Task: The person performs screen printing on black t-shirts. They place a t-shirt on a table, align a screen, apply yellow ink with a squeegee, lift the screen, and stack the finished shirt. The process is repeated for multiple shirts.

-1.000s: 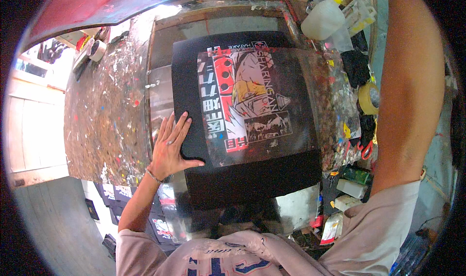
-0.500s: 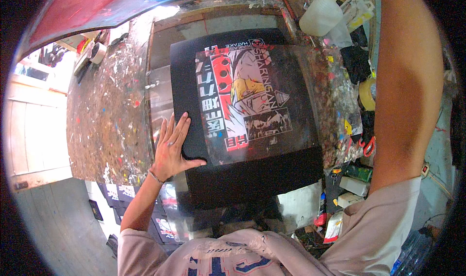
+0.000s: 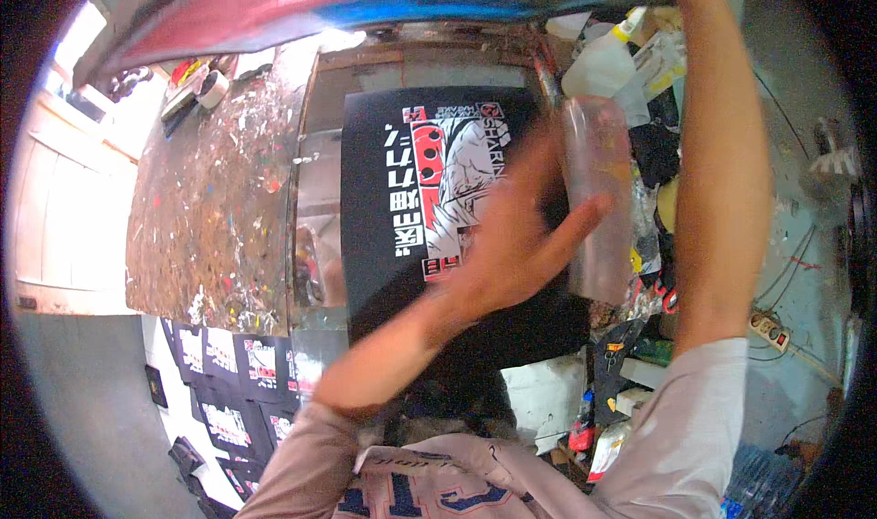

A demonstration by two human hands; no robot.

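A black fabric panel (image 3: 373,181) lies on the work board, carrying a red, white and grey printed picture with lettering. My left hand (image 3: 516,236) reaches across the panel's right part, blurred by motion, fingers stretched and thumb apart. Beside its thumb, a clear plastic sheet (image 3: 598,245) stands curled at the panel's right edge; whether the fingers touch it I cannot tell. My right arm (image 3: 722,181) stretches up along the right side, its hand beyond the top edge. Above the board hangs a raised framed panel (image 3: 274,12) in red and blue, probably a printing screen.
A paint-flecked table (image 3: 210,236) extends to the left with a tape roll (image 3: 213,90) at its back. A white jug (image 3: 598,67) stands at the far right, near red-handled scissors (image 3: 670,298). Several printed black pieces (image 3: 224,418) lie lower left. A power strip (image 3: 770,330) is at right.
My left hand has moved right from the panel's left edge across the print. The clear sheet, earlier flat over the print, is now curled at the right, leaving the print uncovered.
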